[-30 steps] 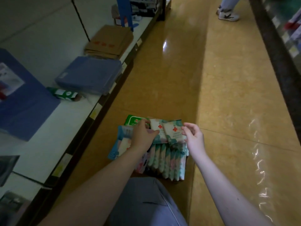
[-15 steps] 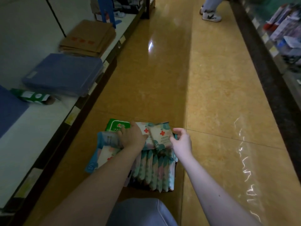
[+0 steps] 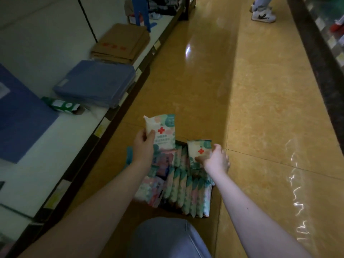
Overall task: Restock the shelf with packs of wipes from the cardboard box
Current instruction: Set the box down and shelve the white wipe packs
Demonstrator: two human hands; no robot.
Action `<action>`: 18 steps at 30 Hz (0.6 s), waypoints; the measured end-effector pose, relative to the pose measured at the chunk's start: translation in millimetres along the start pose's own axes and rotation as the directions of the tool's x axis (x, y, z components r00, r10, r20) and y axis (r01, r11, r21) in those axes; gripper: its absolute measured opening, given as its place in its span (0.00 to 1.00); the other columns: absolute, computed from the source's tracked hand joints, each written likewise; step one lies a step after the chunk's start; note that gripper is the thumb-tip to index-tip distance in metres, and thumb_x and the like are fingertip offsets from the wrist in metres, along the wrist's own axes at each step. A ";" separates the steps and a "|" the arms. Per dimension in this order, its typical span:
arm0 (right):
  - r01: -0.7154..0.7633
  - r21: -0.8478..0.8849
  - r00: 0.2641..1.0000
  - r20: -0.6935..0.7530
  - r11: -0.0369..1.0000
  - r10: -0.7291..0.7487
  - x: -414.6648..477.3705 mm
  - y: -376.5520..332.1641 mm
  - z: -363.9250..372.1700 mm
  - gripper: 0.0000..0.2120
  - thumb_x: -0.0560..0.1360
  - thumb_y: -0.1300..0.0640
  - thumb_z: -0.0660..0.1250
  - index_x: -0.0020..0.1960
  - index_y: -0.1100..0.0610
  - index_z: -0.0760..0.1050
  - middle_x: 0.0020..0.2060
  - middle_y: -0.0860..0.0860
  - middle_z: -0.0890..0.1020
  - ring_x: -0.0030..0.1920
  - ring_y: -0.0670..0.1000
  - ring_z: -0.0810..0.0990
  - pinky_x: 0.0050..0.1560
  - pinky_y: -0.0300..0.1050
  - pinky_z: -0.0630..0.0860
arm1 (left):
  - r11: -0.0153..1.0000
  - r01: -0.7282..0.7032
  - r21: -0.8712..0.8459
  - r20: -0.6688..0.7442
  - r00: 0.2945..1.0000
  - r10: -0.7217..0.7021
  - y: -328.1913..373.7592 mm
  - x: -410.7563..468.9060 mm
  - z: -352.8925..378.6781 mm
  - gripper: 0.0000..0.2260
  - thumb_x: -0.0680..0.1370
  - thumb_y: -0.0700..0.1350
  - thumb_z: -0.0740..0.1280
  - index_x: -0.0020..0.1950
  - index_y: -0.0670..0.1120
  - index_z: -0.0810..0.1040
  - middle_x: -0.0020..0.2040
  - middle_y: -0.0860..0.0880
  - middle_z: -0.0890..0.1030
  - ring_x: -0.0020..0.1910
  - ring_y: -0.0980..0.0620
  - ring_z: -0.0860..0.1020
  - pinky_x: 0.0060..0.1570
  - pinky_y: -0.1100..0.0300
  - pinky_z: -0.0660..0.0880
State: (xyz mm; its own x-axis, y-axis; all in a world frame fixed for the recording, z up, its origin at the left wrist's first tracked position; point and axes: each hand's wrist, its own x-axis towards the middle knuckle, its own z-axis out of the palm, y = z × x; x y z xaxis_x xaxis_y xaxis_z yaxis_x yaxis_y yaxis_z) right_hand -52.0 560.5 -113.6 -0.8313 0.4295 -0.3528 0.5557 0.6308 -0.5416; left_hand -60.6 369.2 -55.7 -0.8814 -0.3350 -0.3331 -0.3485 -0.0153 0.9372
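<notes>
A cardboard box (image 3: 213,215) stands on the floor in front of my knee, packed with several upright packs of wipes (image 3: 186,190). My left hand (image 3: 143,146) grips a white and teal pack with a red cross (image 3: 162,130), lifted above the box's far left corner. My right hand (image 3: 216,159) holds a second pack of the same kind (image 3: 198,151), raised just above the rows at the box's far right. The low white shelf (image 3: 61,146) runs along the left.
On the shelf lie a stack of blue folders (image 3: 96,82), flattened brown cardboard (image 3: 122,43), a green and white carton on its side (image 3: 63,106) and a large blue sheet (image 3: 20,118). Another person's shoes (image 3: 262,13) stand far up the tan aisle. Another rack lines the right.
Both hands were pinching packs down in the box; now each has pulled one out, the left pack raised higher and toward the shelf.
</notes>
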 end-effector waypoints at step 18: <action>0.094 0.531 0.979 0.103 0.842 -0.174 -36.6 -68.8 -26.7 0.21 0.70 0.60 0.73 0.58 0.57 0.67 0.49 0.53 0.78 0.50 0.56 0.79 0.50 0.51 0.77 | 0.943 0.113 -0.314 -0.044 0.990 -0.133 40.8 -23.1 -43.7 0.12 0.77 0.45 0.64 0.60 0.46 0.68 0.49 0.46 0.77 0.42 0.50 0.78 0.28 0.60 0.74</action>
State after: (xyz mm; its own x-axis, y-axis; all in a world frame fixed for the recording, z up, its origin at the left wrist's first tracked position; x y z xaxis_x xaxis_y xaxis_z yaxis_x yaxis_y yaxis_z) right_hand -59.5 518.7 -43.0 -0.9117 0.2446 -0.3300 0.3850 0.2288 -0.8941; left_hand -40.5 335.1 -5.3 -0.8123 -0.3710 -0.4500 -0.3275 -0.3483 0.8783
